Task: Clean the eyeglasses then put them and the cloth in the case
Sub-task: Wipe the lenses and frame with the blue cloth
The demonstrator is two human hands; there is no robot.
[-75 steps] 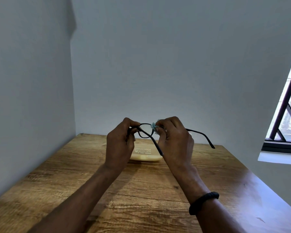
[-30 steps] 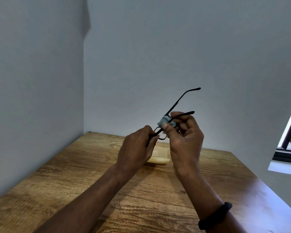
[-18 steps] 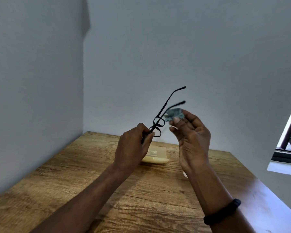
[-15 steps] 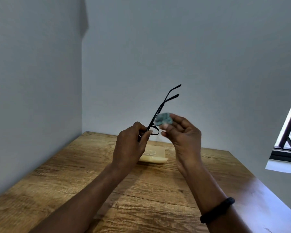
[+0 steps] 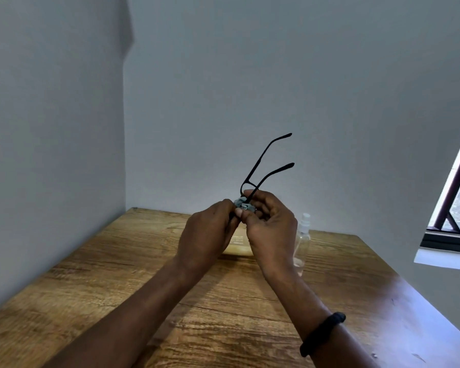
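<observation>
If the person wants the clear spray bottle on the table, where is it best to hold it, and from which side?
Probably round the clear body of the spray bottle, below its white nozzle, coming from the right: it stands upright and the right hand covers its left side.

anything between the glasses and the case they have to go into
Nothing visible does. The left hand and right hand hold the eyeglasses and cloth in the air near the case on the table. The spray bottle stands right of the case, off that path. The hands hide part of the case.
</observation>
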